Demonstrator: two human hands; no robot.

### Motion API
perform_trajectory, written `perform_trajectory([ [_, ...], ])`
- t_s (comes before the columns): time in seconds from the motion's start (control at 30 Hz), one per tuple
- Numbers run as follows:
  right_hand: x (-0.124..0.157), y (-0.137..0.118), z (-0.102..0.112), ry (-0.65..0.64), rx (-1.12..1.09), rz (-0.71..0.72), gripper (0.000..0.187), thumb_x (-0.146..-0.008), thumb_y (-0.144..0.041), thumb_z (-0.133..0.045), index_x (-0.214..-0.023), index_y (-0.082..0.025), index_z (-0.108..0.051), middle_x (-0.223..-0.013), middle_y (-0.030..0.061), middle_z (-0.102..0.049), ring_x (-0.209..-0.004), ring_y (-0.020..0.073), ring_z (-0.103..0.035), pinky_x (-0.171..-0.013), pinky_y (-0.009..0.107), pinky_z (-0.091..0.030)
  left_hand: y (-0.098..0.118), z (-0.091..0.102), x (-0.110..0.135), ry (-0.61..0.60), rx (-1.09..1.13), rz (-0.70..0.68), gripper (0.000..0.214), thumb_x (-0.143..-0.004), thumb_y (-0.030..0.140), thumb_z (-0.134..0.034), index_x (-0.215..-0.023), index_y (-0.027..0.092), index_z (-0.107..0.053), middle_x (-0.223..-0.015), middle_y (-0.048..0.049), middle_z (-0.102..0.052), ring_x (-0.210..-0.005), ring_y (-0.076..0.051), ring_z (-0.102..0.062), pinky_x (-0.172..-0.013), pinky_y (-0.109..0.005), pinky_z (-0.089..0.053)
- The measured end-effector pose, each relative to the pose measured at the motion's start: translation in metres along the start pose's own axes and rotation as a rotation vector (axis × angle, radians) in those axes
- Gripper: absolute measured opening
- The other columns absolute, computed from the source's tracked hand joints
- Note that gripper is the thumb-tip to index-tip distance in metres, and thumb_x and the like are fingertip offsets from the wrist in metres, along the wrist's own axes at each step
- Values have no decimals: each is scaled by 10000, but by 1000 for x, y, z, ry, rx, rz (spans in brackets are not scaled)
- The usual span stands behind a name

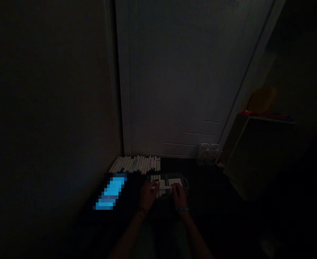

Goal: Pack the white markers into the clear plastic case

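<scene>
A white marker (165, 187) lies sideways between my two hands, above an opened clear plastic case (186, 182). My left hand (148, 193) is closed on its left end, and my right hand (179, 195) pinches the right end. Several white markers (155, 177) stand side by side in the left half of the case, partly covered by my left hand. Something pale and flat (175, 181) shows in the right half; the dim light hides its details.
Behind the case to the left, a row of several white markers (137, 164) lies on the dark table. A lit, pixelated blue screen (111, 192) is left of my hands. Two clear packages (209, 154) stand against the pale door (174, 90). A cabinet (258, 154) is at right.
</scene>
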State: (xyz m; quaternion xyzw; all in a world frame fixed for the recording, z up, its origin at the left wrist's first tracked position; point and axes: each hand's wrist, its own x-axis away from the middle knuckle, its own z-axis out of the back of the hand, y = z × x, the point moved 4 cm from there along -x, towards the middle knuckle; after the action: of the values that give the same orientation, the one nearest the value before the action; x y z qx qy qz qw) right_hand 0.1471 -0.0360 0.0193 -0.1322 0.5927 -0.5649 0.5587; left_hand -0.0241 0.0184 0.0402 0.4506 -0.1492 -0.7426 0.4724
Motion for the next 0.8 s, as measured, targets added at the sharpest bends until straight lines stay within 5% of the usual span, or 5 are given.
perform_trajectory([
  [0.5,0,-4,1,-3,-4,-18,346,-898,-444,-358,-806,-181,-564,-745,15,-593,-699,138,-533,-647,221,-400,-12,-9,0,-70,77,64,341,-832,414,-397,-844,180,-645,-870,-57,-684,-810,-165,-634,-712,-245,-469],
  [0.8,1,-3,1,-18,-20,-12,283,-904,-380,-359,-903,-187,-566,-844,34,-610,-798,154,-557,-720,236,-406,-4,-3,1,-40,93,34,296,-826,404,-414,-835,202,-629,-860,-37,-651,-805,-154,-616,-726,-257,-476],
])
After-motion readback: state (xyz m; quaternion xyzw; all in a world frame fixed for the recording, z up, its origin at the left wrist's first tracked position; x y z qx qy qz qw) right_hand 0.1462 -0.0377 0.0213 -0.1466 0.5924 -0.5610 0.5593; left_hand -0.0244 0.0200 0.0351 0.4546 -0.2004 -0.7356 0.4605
